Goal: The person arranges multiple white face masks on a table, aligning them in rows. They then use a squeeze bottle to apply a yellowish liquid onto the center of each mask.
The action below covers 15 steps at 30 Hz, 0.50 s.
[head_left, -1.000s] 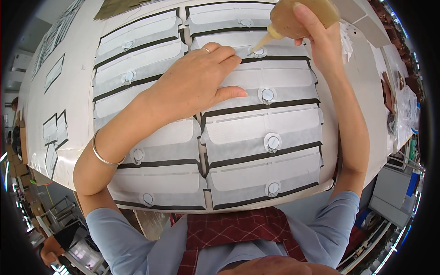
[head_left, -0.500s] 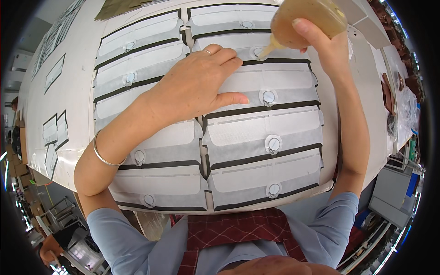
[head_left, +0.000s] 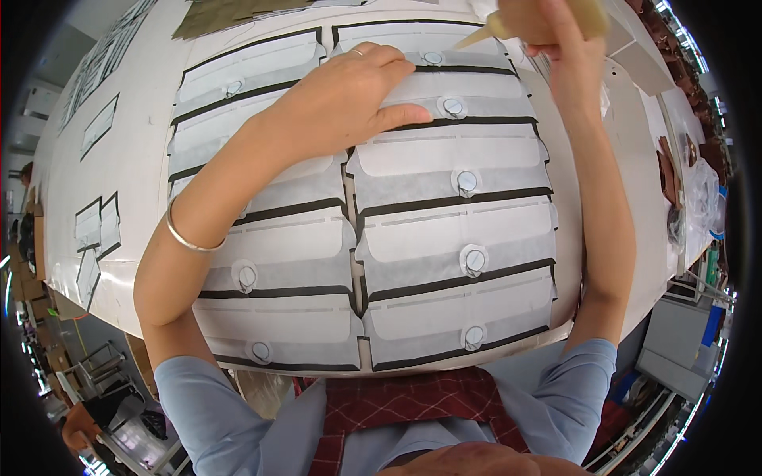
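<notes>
Two columns of white and grey panels (head_left: 444, 148) with black edges lie on the table, each bearing a small round disc (head_left: 467, 182) near its lower edge. My left hand (head_left: 337, 99) rests over the far panels, fingers loosely stretched and thumb pointing right, with nothing held. Beside its thumb is another disc (head_left: 453, 107). My right hand (head_left: 575, 67) is wrapped round a squeeze bottle (head_left: 536, 20) of amber, cloudy liquid, partly cut off by the top edge. The bottle tilts left; its pointed nozzle hovers just right of the farthest right panel's disc (head_left: 432, 59).
Brown sheets (head_left: 230, 16) lie at the table's far edge. Small black-edged pieces (head_left: 99, 127) are spread on the left of the pale table (head_left: 139, 182). At right stand a white box (head_left: 643, 59) and, beyond, clear plastic wrapping (head_left: 702, 190).
My right hand has carried the bottle farther away, from the second right-hand panel's disc to the farthest one. My left hand has shifted slightly away from me over the panels.
</notes>
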Each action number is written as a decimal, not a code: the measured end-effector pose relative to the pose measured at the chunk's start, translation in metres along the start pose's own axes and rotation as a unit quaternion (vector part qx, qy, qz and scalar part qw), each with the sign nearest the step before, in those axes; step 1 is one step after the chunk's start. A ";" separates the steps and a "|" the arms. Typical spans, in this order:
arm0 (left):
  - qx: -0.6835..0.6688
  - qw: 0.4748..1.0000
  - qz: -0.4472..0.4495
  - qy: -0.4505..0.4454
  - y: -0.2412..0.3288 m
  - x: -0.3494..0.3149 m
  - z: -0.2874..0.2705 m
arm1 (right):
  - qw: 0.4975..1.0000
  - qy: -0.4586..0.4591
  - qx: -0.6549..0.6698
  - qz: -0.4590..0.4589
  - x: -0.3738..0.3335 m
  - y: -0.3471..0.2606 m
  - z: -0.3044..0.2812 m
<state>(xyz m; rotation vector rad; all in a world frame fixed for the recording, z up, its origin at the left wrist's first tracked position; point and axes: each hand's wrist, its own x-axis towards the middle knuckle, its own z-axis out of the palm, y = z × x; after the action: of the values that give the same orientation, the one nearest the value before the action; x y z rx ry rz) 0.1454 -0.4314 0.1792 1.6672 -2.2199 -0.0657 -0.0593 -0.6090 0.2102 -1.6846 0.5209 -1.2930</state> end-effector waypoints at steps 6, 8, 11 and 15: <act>0.023 0.999 -0.010 -0.024 -0.015 0.003 0.015 | 0.997 -0.055 -0.023 0.048 0.010 0.018 0.025; 0.024 0.999 -0.015 -0.026 -0.012 0.003 0.015 | 0.995 -0.077 -0.032 0.049 0.010 0.019 0.028; 0.027 0.999 -0.019 -0.028 -0.012 0.002 0.014 | 0.991 -0.110 -0.057 0.045 0.010 0.010 0.032; 0.030 0.999 -0.016 -0.023 -0.014 0.001 0.015 | 0.982 -0.138 -0.119 0.039 0.010 -0.009 0.029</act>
<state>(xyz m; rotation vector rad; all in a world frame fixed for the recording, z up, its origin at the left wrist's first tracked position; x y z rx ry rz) 0.1531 -0.4392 0.1616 1.7509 -2.2505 -0.0465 -0.0309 -0.6000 0.2222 -1.9838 0.5843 -0.9489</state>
